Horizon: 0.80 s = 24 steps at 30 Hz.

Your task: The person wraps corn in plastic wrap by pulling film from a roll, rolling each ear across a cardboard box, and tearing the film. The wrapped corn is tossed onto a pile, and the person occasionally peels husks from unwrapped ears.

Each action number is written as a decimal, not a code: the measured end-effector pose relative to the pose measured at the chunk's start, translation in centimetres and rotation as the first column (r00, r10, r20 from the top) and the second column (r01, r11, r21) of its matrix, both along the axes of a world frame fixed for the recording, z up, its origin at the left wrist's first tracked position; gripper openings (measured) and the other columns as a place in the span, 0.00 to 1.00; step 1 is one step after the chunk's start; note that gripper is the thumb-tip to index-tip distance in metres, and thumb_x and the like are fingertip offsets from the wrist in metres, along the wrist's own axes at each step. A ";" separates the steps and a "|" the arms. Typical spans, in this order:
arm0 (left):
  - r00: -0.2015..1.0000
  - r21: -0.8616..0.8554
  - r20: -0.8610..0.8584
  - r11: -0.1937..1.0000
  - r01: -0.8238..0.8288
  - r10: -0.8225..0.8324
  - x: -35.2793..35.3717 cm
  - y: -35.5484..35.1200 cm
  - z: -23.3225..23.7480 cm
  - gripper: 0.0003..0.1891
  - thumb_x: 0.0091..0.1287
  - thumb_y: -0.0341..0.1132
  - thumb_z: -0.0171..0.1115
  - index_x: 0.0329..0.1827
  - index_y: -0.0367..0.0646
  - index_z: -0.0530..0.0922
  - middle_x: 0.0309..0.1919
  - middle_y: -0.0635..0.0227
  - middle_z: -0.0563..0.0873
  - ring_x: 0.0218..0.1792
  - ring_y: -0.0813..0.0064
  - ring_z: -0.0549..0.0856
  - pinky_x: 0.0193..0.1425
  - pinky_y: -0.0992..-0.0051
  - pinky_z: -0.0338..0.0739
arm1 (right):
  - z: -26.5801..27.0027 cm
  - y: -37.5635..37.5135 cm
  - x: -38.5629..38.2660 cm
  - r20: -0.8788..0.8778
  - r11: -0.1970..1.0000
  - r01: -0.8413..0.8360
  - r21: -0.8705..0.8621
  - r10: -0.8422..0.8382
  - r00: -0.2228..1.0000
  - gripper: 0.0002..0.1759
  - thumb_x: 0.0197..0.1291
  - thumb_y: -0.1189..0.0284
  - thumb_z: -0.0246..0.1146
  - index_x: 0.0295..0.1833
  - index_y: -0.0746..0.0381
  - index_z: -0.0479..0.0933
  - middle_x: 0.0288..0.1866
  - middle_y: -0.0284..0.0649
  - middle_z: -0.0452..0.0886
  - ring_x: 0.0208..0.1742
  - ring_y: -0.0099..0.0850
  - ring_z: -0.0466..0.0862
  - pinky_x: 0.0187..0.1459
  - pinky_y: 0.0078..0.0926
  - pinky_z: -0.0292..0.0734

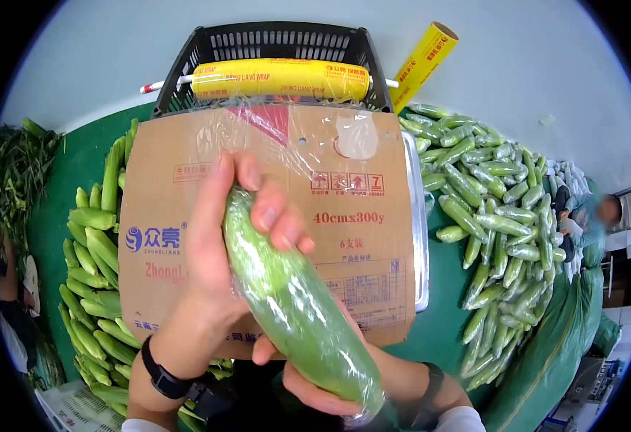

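Note:
A green, corn-like vegetable (287, 295) wrapped in clear film is held slantwise over a cardboard sheet (359, 288). My left hand (222, 223) closes round its upper end, fingers curled over the top. Round the lower end is my right hand (315, 381), its fingers partly hidden beneath the vegetable. Beyond the sheet, a yellow roll of film (279, 79) lies on a rod across a black crate (279, 36). Clear film (287, 137) stretches from the roll over the far part of the cardboard.
Unwrapped green vegetables (100, 288) are piled at the left, wrapped ones (502, 216) at the right. A yellow tube (427, 65) leans beside the crate. Leafy stalks (24, 180) lie far left. Another person (582, 216) is at the far right; part of a person shows at the left edge.

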State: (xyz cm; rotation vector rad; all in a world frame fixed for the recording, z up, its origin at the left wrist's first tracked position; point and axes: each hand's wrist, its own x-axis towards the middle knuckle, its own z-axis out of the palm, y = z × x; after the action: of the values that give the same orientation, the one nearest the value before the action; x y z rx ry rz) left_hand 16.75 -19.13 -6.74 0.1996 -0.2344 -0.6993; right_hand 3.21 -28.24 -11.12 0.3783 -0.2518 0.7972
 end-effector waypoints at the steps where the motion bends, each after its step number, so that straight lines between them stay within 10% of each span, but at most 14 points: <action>1: 0.989 0.288 -0.032 0.948 -0.132 0.147 0.0 0.3 0.3 0.16 0.77 0.51 0.40 0.41 0.49 0.66 0.25 0.69 0.73 0.27 0.72 0.79 0.33 0.67 0.80 | 0.0 -0.4 0.0 -0.049 0.987 -0.008 -0.161 0.000 0.999 0.47 0.64 0.34 0.40 0.72 0.64 0.53 0.34 0.53 0.78 0.23 0.35 0.81 0.19 0.25 0.79; 3: 0.938 0.612 0.071 0.728 -0.309 0.339 0.3 1.4 0.0 0.14 0.77 0.49 0.39 0.44 0.49 0.67 0.26 0.70 0.73 0.25 0.74 0.76 0.32 0.70 0.80 | 0.6 -3.1 -0.7 -0.190 0.687 -0.059 -0.724 -0.117 0.975 0.43 0.66 0.39 0.46 0.71 0.64 0.56 0.38 0.51 0.80 0.30 0.32 0.83 0.25 0.24 0.81; 6: 0.840 0.777 0.349 0.373 -0.508 0.416 -0.2 3.4 -1.3 0.14 0.78 0.46 0.39 0.45 0.48 0.68 0.27 0.71 0.74 0.26 0.77 0.76 0.35 0.73 0.78 | 1.8 -5.4 -1.1 0.177 -0.024 0.176 -0.984 -0.034 0.984 0.35 0.64 0.59 0.62 0.69 0.66 0.61 0.51 0.48 0.78 0.43 0.33 0.82 0.33 0.25 0.81; 9: 0.626 0.627 0.779 0.000 -0.779 -0.037 -2.0 7.8 -4.4 0.14 0.78 0.45 0.40 0.46 0.46 0.70 0.30 0.70 0.74 0.32 0.78 0.76 0.40 0.77 0.73 | 3.1 -6.3 -1.6 0.294 -0.233 0.226 -0.946 -0.319 0.901 0.29 0.62 0.66 0.65 0.65 0.66 0.67 0.53 0.45 0.79 0.45 0.29 0.82 0.35 0.24 0.82; 11: 0.650 0.641 0.711 -0.133 -0.756 -0.268 -3.0 9.9 -4.0 0.19 0.78 0.44 0.36 0.40 0.40 0.71 0.32 0.67 0.77 0.33 0.79 0.75 0.44 0.75 0.70 | 3.9 -6.8 -1.9 0.722 -0.584 0.533 -0.612 -0.139 0.677 0.24 0.60 0.66 0.65 0.60 0.65 0.73 0.52 0.46 0.80 0.46 0.31 0.83 0.36 0.24 0.82; 13: 0.896 0.881 0.435 0.161 -0.444 0.091 -4.1 10.4 -5.3 0.21 0.78 0.45 0.38 0.35 0.40 0.73 0.30 0.66 0.77 0.33 0.78 0.76 0.42 0.74 0.72 | 5.3 -6.6 -2.2 0.917 -0.760 0.639 -0.119 0.162 0.364 0.18 0.59 0.68 0.66 0.52 0.65 0.78 0.49 0.47 0.81 0.46 0.34 0.84 0.40 0.26 0.82; 15: 0.998 0.865 0.023 0.503 0.007 -0.053 -5.0 12.4 -6.8 0.21 0.78 0.48 0.38 0.55 0.39 0.70 0.47 0.58 0.82 0.47 0.70 0.81 0.57 0.70 0.75 | 8.3 -6.3 -2.0 0.917 -0.726 0.650 0.225 0.383 0.110 0.11 0.58 0.71 0.65 0.44 0.65 0.81 0.42 0.45 0.83 0.43 0.38 0.84 0.44 0.30 0.80; 18: 0.916 0.828 -0.241 0.424 0.366 -0.321 -6.9 12.3 -6.8 0.23 0.76 0.50 0.42 0.58 0.38 0.68 0.46 0.56 0.82 0.42 0.67 0.81 0.49 0.68 0.76 | 10.0 -5.9 1.8 0.983 -0.597 0.782 0.179 0.136 -0.121 0.07 0.60 0.73 0.64 0.39 0.65 0.81 0.35 0.41 0.83 0.39 0.39 0.84 0.47 0.35 0.79; 22: 0.883 0.885 -0.182 0.320 0.339 -0.432 -8.8 10.1 -5.9 0.28 0.72 0.54 0.48 0.62 0.37 0.65 0.44 0.54 0.81 0.34 0.64 0.82 0.38 0.65 0.77 | 9.0 -5.4 0.7 0.882 -0.064 0.928 -0.366 -0.342 0.324 0.06 0.63 0.73 0.62 0.36 0.64 0.80 0.35 0.40 0.81 0.40 0.39 0.82 0.48 0.37 0.78; 24: 0.886 0.885 -0.022 0.402 0.233 -0.463 -9.0 9.0 -5.2 0.31 0.71 0.55 0.50 0.64 0.37 0.64 0.43 0.52 0.81 0.31 0.62 0.82 0.32 0.64 0.77 | 7.5 -6.7 0.5 0.793 -0.081 0.857 -0.509 -0.431 0.431 0.12 0.65 0.73 0.59 0.51 0.65 0.73 0.41 0.39 0.81 0.46 0.36 0.82 0.53 0.37 0.76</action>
State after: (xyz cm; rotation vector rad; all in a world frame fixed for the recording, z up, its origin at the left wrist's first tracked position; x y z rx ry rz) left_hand 7.79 -10.12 -11.95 1.2887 -0.1117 -1.1976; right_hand 3.75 -34.95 -3.62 -1.0620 -0.2883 -0.1968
